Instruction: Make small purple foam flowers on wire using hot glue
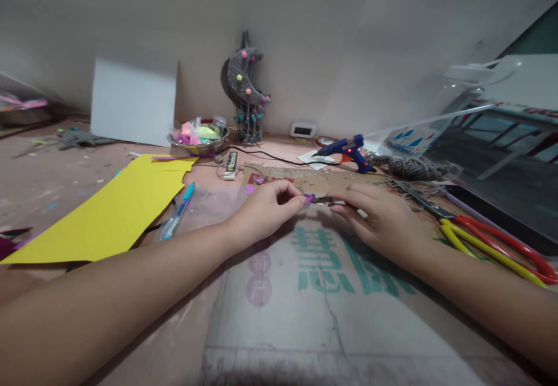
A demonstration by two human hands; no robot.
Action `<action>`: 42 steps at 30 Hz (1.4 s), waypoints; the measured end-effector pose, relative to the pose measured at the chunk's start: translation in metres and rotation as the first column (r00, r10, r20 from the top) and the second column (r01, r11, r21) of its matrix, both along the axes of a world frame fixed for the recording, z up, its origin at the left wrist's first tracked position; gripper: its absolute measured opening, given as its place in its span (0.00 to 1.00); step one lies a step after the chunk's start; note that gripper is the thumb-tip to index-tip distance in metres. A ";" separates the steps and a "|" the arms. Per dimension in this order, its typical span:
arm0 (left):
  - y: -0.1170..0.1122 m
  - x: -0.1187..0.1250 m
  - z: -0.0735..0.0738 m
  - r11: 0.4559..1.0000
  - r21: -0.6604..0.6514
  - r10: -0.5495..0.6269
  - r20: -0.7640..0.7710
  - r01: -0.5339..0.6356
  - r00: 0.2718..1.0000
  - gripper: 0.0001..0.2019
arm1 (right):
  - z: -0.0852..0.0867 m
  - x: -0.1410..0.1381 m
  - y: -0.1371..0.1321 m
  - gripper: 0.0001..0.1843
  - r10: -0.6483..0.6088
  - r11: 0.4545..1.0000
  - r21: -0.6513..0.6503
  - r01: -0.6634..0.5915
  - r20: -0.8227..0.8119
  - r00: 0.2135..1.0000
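Observation:
Above the printed bag, my two hands meet near the middle of the view. My left hand [272, 208] is closed, thumb and forefinger pinching a small purple piece [309, 199]. From the right, my right hand [379, 214] grips a thin dark tool [322, 200] whose tip touches or nearly touches that piece; its exact kind is too small and blurred to tell. Under both hands lies a translucent bag [270, 328] with green and pink lettering. A small purple scrap [250, 189] rests just beyond my left hand.
Yellow paper [100, 211] and a blue pen [178, 211] lie left. Behind are a bowl of clay packets [198, 136], a grey moon ornament [244, 78] and a blue glue gun [353, 152] with a red light. Scissors [492, 240], grey yarn [405, 166] and a phone [497, 214] lie right.

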State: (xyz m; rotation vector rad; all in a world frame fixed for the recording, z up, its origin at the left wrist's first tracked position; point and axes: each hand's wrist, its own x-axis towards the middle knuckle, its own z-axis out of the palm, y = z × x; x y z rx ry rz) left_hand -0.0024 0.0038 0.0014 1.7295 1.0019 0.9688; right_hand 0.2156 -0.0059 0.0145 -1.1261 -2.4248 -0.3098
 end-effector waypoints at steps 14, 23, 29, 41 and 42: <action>0.000 -0.001 0.000 1.000 0.002 0.013 0.003 -0.013 1.000 0.08 | 0.001 -0.001 0.001 0.14 0.024 1.000 0.017 -0.024 0.009 1.000; 0.002 -0.002 -0.001 0.999 0.001 0.034 -0.012 -0.034 0.999 0.08 | 0.002 0.001 -0.002 0.15 0.015 1.000 -0.012 -0.015 -0.053 0.999; 0.002 -0.001 -0.002 0.999 0.024 0.038 -0.018 -0.037 0.999 0.08 | 0.003 0.000 -0.005 0.14 0.027 0.999 0.023 -0.027 -0.024 0.999; 0.002 -0.001 -0.002 0.999 0.024 0.024 -0.030 -0.024 0.999 0.09 | 0.003 -0.002 -0.002 0.14 0.024 0.998 0.061 -0.027 0.039 0.999; 0.002 -0.001 -0.003 1.000 0.020 0.021 -0.027 -0.020 0.999 0.10 | 0.003 -0.002 -0.002 0.14 0.024 0.998 0.061 -0.027 0.040 0.999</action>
